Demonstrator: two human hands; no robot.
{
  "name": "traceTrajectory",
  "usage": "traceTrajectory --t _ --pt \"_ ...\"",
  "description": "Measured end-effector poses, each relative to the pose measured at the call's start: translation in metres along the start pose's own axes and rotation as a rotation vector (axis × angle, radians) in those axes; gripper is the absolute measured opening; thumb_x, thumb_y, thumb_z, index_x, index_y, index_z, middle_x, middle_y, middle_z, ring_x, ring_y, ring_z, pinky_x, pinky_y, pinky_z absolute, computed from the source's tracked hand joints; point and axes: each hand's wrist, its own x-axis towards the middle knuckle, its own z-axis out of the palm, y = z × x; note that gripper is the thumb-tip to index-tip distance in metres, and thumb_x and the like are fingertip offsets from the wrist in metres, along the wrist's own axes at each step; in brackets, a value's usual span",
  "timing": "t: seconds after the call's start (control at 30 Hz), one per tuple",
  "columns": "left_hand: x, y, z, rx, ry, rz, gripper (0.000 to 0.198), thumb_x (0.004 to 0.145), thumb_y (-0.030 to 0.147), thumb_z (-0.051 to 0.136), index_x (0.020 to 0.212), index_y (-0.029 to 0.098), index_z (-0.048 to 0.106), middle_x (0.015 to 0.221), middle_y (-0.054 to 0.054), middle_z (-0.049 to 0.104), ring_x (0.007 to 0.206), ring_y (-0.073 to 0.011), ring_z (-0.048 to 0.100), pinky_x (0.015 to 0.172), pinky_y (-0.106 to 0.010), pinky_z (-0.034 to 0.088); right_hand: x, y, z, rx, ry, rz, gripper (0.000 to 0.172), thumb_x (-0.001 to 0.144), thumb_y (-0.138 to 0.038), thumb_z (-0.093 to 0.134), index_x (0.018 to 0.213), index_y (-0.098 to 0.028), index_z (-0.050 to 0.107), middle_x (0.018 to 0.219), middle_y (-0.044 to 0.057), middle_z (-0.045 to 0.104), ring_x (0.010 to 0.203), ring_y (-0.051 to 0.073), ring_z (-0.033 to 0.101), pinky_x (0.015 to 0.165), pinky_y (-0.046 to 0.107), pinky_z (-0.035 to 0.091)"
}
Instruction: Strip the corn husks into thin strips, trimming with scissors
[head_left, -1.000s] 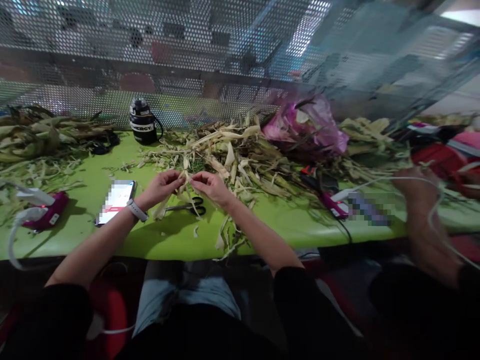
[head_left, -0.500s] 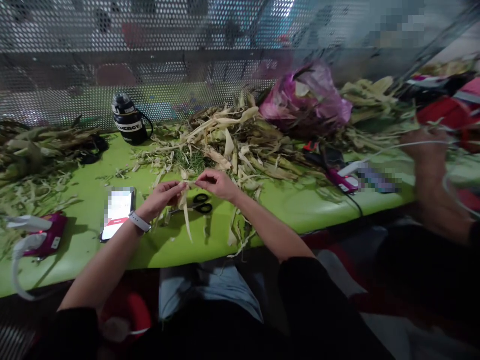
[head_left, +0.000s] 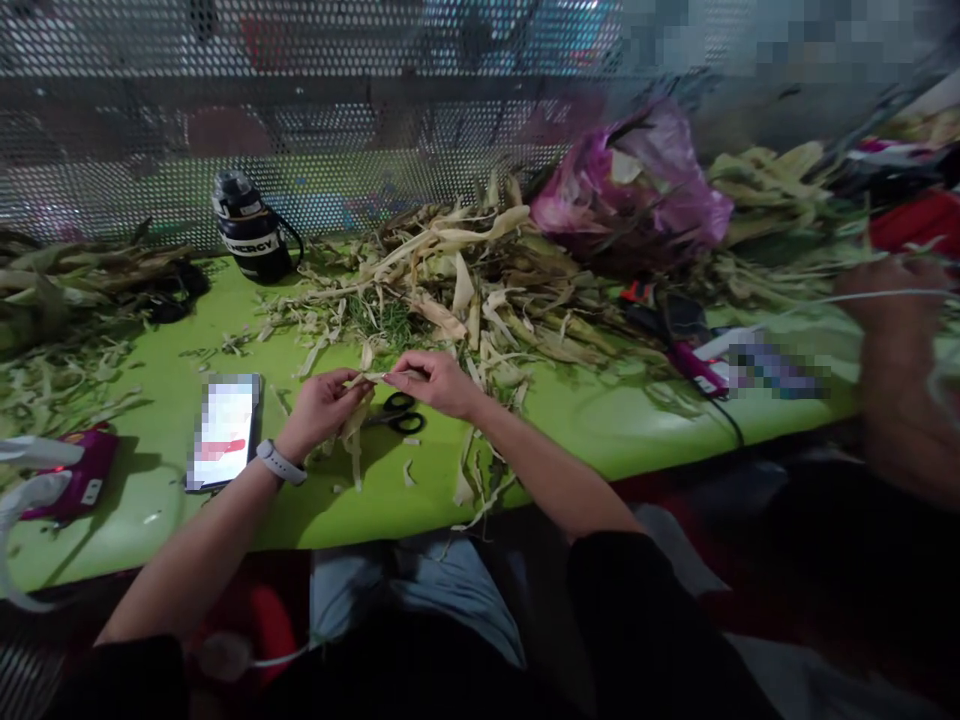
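Observation:
A pale strip of dried corn husk (head_left: pixel 367 380) runs between my two hands above the green table. My left hand (head_left: pixel 324 404), with a light band on its wrist, is closed on the strip, and a thin piece hangs below its fingers. At the strip's other end, my right hand (head_left: pixel 439 384) pinches it between thumb and fingers. Black-handled scissors (head_left: pixel 406 419) lie on the table just under my hands, their blades partly hidden. Small husk scraps are scattered around them. A heap of dry husks (head_left: pixel 480 285) lies beyond my hands.
A lit phone (head_left: pixel 224 430) and a purple power strip (head_left: pixel 75 480) lie to the left. Behind stand a black bottle (head_left: pixel 255 240) and a perforated metal screen (head_left: pixel 330 150). A pink plastic bag (head_left: pixel 637 190) sits back right. A co-worker's hand (head_left: pixel 896 285) is at far right.
My hands have lowered slightly, and the strip between them now lies more level. The whole view has shifted a little. The co-worker's hand has moved slightly at the right.

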Motion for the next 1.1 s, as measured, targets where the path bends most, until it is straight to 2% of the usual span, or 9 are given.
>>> traceTrajectory --t 0.1,0.23,0.33,0.47,0.6,0.8,0.93,1.03,1.1 --pt "0.001 0.0 0.004 -0.033 0.067 0.027 0.031 0.082 0.045 0.067 0.087 0.014 0.067 0.06 0.002 0.06 0.044 -0.0069 0.044 0.038 -0.017 0.031 0.002 -0.011 -0.001 0.01 -0.014 -0.022 0.036 0.083 -0.052 0.062 0.079 -0.017 0.067 0.059 -0.003 0.049 0.054 0.01 0.037 0.052 0.025 0.027" --pt "-0.001 0.007 0.003 -0.232 0.025 0.004 0.035 0.077 0.043 0.074 0.094 0.017 0.058 0.066 0.003 0.06 0.05 -0.0084 0.053 0.045 -0.018 0.045 0.011 -0.021 -0.012 -0.047 -0.054 -0.069 0.033 0.085 -0.048 0.061 0.081 -0.016 0.068 0.065 -0.002 0.057 0.056 0.01 0.042 0.055 0.025 0.031" --pt "-0.002 0.013 0.001 -0.339 0.019 -0.043 0.039 0.079 0.048 0.071 0.097 0.017 0.057 0.067 0.004 0.059 0.048 -0.0072 0.052 0.046 -0.019 0.047 0.018 -0.021 -0.017 -0.083 -0.067 -0.091 0.031 0.085 -0.045 0.061 0.082 -0.015 0.067 0.068 -0.001 0.061 0.06 0.011 0.047 0.059 0.025 0.034" --pt "-0.002 0.02 -0.004 -0.257 -0.073 -0.073 0.041 0.084 0.055 0.062 0.088 0.014 0.064 0.06 0.002 0.059 0.049 -0.0085 0.054 0.05 -0.019 0.047 0.024 -0.016 -0.016 -0.139 -0.079 -0.082 0.029 0.086 -0.044 0.06 0.084 -0.016 0.067 0.071 0.001 0.065 0.063 0.012 0.051 0.061 0.024 0.035" --pt "0.003 0.027 -0.007 -0.159 -0.128 -0.042 0.037 0.082 0.05 0.068 0.085 0.014 0.069 0.067 -0.001 0.062 0.057 -0.009 0.055 0.055 -0.019 0.047 0.029 -0.013 -0.019 -0.166 -0.066 -0.129 0.027 0.086 -0.042 0.059 0.082 -0.017 0.067 0.076 0.002 0.068 0.069 0.014 0.057 0.066 0.025 0.038" --pt "0.018 0.024 0.001 -0.41 0.022 -0.012 0.041 0.079 0.055 0.068 0.085 0.015 0.064 0.065 -0.001 0.063 0.055 -0.0113 0.057 0.054 -0.023 0.05 0.039 -0.005 -0.029 -0.161 -0.133 -0.167 0.03 0.088 -0.046 0.057 0.086 -0.017 0.065 0.078 0.003 0.067 0.071 0.015 0.057 0.066 0.026 0.039" --pt "0.018 0.014 0.011 -0.375 0.051 0.006 0.039 0.081 0.052 0.067 0.08 0.014 0.061 0.061 0.001 0.061 0.05 -0.0083 0.054 0.051 -0.02 0.046 0.038 0.004 -0.029 -0.278 -0.159 -0.157 0.034 0.085 -0.042 0.061 0.108 -0.017 0.062 0.091 0.007 0.067 0.078 0.019 0.06 0.069 0.029 0.043" --pt "0.016 0.008 0.013 -0.396 0.111 -0.024 0.039 0.08 0.052 0.069 0.078 0.014 0.059 0.057 0.003 0.057 0.046 -0.0068 0.049 0.045 -0.019 0.04 0.034 0.009 -0.025 -0.319 -0.205 -0.277 0.047 0.081 -0.029 0.063 0.125 -0.018 0.053 0.112 0.012 0.062 0.094 0.022 0.061 0.078 0.033 0.049" --pt "0.015 0.003 0.012 -0.414 0.138 -0.04 0.04 0.078 0.053 0.07 0.077 0.015 0.058 0.056 0.004 0.053 0.044 -0.0065 0.046 0.043 -0.019 0.037 0.031 0.011 -0.021 -0.336 -0.223 -0.411 0.044 0.079 -0.022 0.062 0.123 -0.019 0.054 0.124 0.014 0.056 0.11 0.025 0.058 0.089 0.037 0.049"
